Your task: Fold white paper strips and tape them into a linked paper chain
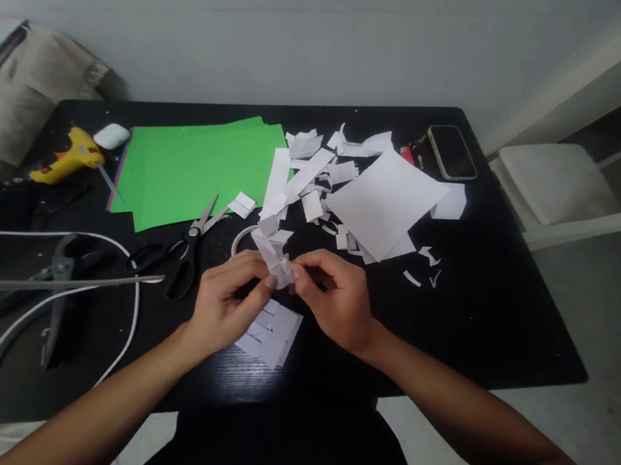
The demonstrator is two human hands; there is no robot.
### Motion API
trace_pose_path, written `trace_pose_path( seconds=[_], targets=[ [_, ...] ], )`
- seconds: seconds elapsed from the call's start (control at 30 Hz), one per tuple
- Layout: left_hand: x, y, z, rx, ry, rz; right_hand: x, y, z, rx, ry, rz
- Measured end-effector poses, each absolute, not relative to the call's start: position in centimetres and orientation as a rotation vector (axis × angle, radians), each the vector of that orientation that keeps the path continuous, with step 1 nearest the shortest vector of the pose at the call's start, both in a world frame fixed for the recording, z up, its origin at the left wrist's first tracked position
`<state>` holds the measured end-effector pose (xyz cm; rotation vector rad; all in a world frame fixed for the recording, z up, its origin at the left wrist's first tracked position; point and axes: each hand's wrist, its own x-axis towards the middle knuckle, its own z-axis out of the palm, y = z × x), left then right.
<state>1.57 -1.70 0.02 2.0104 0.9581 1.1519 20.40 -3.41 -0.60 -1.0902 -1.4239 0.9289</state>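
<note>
Fingers [253,309] of both hands pinch one folded paper

From my end I have the left hand [223,301] and the right hand [341,302] facing each other over the black surface [485,303], each in a narrow pinch. Between them is the white paper [271,254], creased and folded, near the front of the surface. The left thumb is on its near side; the right thumb and forefinger grip its right edge. I cannot tell whether it touches the scraps [318,180] heaped just behind it.

Nearer me, small sheets [281,336] with dark lines lie in a loose stack, partly covered by the left hand. Beyond the heap, a large sheet [387,205] rests over more scraps, and a phone [452,152] lies face up near the far right corner.

As for what holds what, I look far left: the yellow glue gun [76,153] has a pale stick [109,183] jutting from it. Just beside it sits a rounded white case [112,136]; it looks closed, so its inside is hidden from me. Green sheets [197,170] lie stacked next to these. The scissors [193,235] rest with blades parted, tips over the green edge. A white cable [136,308] loops around at the left.
</note>
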Motion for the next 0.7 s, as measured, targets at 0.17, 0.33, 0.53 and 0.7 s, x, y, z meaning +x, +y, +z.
trace_pose_path(
  seconds=[0.17,0.33,0.53,0.7],
  targets=[
    [1.51,-1.68,0.02,1.955,0.973,1.141,20.27,-3.34,-0.74,-1.046,-1.260,1.126],
    [1.40,-1.64,-0.23,1.887,0.968,1.149,20.26,-3.11,-0.53,-1.046,-1.190,1.229],
    [1.28,-1.70,-0.20,1.860,0.978,1.139,20.46,-2.86,-0.31,-1.037,-1.141,1.338],
    [1.31,-1.73,-0.12,1.840,0.977,1.143,20.54,-2.75,-0.35,-1.013,-1.128,1.390]
  ],
)
